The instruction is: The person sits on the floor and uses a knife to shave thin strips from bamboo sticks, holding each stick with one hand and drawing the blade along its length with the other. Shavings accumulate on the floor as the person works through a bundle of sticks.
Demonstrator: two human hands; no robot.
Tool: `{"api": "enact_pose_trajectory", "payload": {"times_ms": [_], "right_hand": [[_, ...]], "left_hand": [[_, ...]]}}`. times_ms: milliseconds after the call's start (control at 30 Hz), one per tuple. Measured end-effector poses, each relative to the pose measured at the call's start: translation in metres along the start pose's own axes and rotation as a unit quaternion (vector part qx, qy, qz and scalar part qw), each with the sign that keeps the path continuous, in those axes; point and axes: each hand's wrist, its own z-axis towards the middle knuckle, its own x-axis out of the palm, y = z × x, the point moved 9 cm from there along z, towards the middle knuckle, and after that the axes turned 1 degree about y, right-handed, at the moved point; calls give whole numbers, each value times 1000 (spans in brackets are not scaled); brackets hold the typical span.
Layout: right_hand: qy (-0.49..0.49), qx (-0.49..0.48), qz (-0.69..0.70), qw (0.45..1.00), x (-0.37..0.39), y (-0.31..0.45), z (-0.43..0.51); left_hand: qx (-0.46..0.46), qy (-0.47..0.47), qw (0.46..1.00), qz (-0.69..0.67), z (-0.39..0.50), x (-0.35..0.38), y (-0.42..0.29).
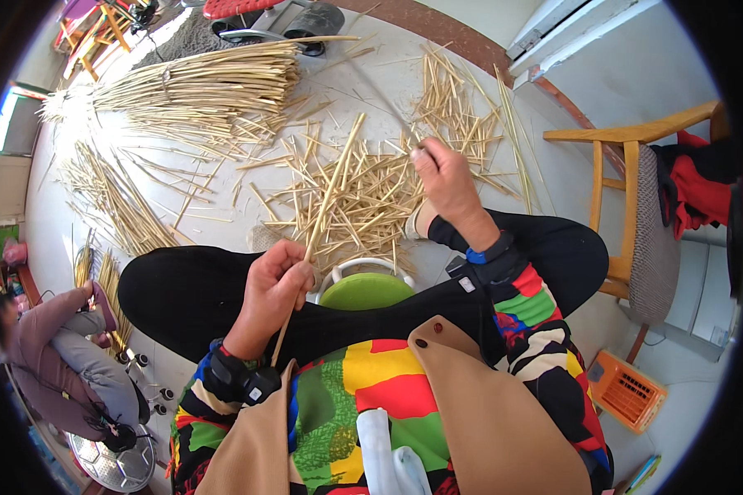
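Observation:
My left hand (278,278) is closed around a long, pale reed stalk (337,167), which slants from my lap up over the cut pieces. In my right hand (449,179), raised above my knee, is a thin grey rod or blade (381,93); motion blur hides exactly what it is. It points up and to the left, apart from the stalk. Below both hands lies a loose heap of short cut stalk pieces (365,192) on the floor, between my feet. A green-seated stool (365,291) with a white frame shows between my thighs.
A large tied bundle of stalks (204,86) lies at the upper left, with a looser bunch (121,198) below it. More short pieces (449,105) are scattered near the wall. A wooden chair (631,204) stands right, above an orange crate (628,390). Another person (68,352) sits at left.

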Motion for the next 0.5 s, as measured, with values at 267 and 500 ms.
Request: {"api": "enact_pose_trajectory", "payload": {"times_ms": [267, 500], "right_hand": [[0, 201, 587, 784, 46, 13, 3], [-54, 213, 567, 794, 25, -14, 12]], "left_hand": [[-21, 53, 996, -71, 59, 37, -19], [-28, 114, 991, 68, 60, 63, -38]]}}
